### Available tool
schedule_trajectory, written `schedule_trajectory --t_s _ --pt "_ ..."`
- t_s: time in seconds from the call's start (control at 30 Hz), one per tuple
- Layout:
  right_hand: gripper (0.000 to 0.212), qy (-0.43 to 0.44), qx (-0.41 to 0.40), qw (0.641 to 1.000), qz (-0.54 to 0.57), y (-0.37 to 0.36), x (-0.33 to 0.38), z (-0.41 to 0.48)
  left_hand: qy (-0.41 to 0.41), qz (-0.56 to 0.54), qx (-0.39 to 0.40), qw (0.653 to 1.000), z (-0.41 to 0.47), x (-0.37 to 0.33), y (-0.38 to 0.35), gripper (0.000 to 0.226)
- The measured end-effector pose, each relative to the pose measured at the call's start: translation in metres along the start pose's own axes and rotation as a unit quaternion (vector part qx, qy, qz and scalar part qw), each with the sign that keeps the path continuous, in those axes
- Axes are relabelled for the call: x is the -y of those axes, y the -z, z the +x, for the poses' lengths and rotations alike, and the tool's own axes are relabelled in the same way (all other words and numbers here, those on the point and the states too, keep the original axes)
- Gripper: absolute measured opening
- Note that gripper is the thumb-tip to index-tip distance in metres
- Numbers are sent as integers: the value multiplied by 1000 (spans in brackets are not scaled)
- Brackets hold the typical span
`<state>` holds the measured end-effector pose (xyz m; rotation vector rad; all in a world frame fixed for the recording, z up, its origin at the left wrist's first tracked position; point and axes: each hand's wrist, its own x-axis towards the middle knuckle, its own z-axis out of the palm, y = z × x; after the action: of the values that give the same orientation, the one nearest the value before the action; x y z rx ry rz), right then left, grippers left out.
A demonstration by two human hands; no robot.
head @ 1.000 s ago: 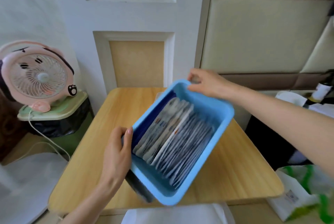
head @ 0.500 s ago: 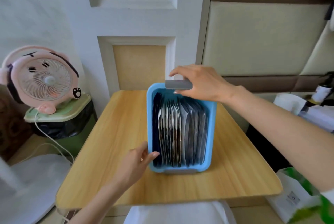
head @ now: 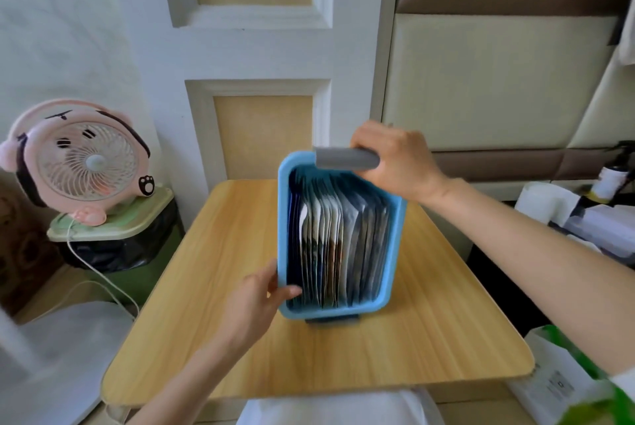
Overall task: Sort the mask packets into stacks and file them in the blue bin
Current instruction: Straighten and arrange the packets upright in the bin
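I see the blue plastic bin (head: 395, 246), centre frame on the light wood counter (head: 213, 304), w/ foil mask packets (head: 340, 246) filed upright. Right hand (head: 395, 163) grip clenched on grey handle (head: 347, 158); left hand (head: 254, 301) pinches near-left rim, thumb prob. inside.

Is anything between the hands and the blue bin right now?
Nothing visible. The left hand already grips the blue bin at its near left corner; the right hand holds the grey handle at its far end.
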<state>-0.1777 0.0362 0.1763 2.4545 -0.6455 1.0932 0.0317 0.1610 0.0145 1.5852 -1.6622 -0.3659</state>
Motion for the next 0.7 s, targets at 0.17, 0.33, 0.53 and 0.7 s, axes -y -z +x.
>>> schedule_trajectory --t_s 0.17,0.33,0.53,0.7 --pt "5 -35 32 999 -2 -22 1 -8 17 11 54 998 -5 10 -6 12" --pt "15 -61 61 996 -7 -11 -10 2 21 -127 39 991 -1 1 7 26" --pt "31 -219 173 960 23 7 -18 17 96 -166 -62 980 13 -24 32 58" --pt "23 -344 443 826 44 -12 -26 -23 132 44 46 989 33 -21 48 53"
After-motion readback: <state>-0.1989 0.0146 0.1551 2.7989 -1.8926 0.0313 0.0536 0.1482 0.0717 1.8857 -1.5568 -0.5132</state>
